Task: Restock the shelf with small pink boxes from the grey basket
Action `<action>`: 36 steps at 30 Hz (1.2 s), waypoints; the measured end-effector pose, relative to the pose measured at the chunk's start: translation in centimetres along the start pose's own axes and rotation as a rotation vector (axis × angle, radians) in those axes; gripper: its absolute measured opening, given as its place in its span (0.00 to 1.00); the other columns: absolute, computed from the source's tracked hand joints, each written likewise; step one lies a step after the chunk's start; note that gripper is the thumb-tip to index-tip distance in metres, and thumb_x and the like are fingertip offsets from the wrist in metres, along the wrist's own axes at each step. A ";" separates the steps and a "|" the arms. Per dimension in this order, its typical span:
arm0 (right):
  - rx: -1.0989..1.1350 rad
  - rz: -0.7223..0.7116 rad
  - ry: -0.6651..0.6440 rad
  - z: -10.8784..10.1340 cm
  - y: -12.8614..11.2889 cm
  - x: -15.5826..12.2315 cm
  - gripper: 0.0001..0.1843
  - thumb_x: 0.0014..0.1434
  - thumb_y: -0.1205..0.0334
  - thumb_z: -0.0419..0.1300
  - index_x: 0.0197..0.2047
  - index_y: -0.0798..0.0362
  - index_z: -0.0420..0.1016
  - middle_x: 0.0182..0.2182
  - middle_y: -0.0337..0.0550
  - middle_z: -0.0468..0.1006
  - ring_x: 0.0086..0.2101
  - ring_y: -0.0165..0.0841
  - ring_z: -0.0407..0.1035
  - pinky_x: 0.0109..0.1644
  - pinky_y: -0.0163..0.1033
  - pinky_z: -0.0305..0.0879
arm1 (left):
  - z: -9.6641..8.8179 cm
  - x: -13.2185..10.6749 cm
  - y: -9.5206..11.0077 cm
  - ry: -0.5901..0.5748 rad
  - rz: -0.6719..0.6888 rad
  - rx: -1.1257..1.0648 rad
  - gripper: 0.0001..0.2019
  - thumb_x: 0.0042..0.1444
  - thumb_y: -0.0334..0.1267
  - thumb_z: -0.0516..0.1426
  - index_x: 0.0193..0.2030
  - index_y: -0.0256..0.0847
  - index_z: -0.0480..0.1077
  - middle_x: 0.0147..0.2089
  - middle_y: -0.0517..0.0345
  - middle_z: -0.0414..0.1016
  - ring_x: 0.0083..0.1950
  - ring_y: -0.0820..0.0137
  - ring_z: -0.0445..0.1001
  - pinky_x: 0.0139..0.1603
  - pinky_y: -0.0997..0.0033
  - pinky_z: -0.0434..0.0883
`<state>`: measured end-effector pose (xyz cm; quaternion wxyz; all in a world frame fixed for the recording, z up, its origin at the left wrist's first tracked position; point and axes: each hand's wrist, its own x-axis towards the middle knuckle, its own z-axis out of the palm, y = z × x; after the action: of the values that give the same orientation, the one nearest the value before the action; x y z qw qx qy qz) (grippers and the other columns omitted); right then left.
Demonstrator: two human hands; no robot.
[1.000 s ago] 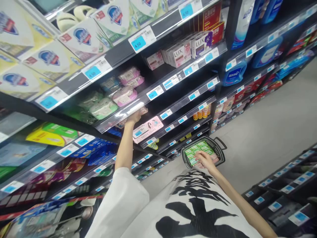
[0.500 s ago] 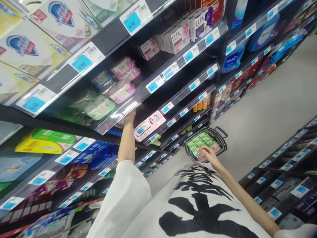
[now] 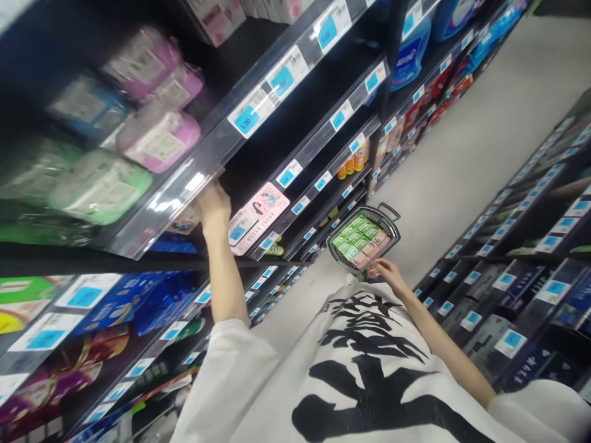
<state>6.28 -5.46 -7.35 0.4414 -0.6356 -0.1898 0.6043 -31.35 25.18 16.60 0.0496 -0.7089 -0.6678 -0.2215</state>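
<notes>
My left hand is raised to the underside of a clear shelf rail, and its fingers are hidden behind the rail. On that shelf lie pink packs and green packs. My right hand is low at the near rim of a dark basket on the floor. Its fingers are loosely bent with nothing visible in them. The basket holds several green boxes and some pink ones near my fingers.
Dark shelving with blue price tags runs along the left. A pink sign hangs on a lower shelf. Blue bottles stand further down. A second shelf unit lines the right, with grey floor between.
The view has tilted and moved closer to the shelf. My right hand has drawn back from over the boxes to the basket's near rim. My left hand stays at the shelf rail.
</notes>
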 end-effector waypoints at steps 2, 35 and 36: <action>0.011 0.028 0.072 -1.4 0.9 -0.1 0.18 0.47 0.47 0.70 0.34 0.51 0.78 0.33 0.45 0.84 0.30 0.35 0.76 0.33 0.38 0.72 | 1.8 -5.2 1.3 0.100 -0.051 -0.155 0.21 0.72 0.42 0.42 0.64 0.34 0.64 0.68 0.34 0.66 0.76 0.47 0.56 0.75 0.39 0.56; -0.513 0.000 -0.297 -8.0 -9.3 11.9 0.29 0.39 0.35 0.70 0.36 0.48 0.76 0.33 0.42 0.84 0.30 0.39 0.78 0.38 0.45 0.73 | 24.7 -36.5 16.9 -1.179 -0.383 -0.430 0.16 0.67 0.48 0.59 0.54 0.39 0.75 0.54 0.50 0.78 0.56 0.61 0.77 0.60 0.53 0.75; -0.532 0.000 -0.293 -9.0 -9.6 12.6 0.30 0.39 0.33 0.69 0.36 0.48 0.76 0.33 0.43 0.84 0.30 0.40 0.78 0.38 0.45 0.73 | 25.5 -36.9 18.5 -1.176 -0.393 -0.474 0.16 0.67 0.48 0.59 0.52 0.39 0.75 0.54 0.50 0.78 0.56 0.62 0.77 0.60 0.54 0.75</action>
<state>19.97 6.49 -8.41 0.2276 -0.6349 -0.4031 0.6186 -7.46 -1.54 -16.17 -0.5218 -0.5683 -0.6337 0.0563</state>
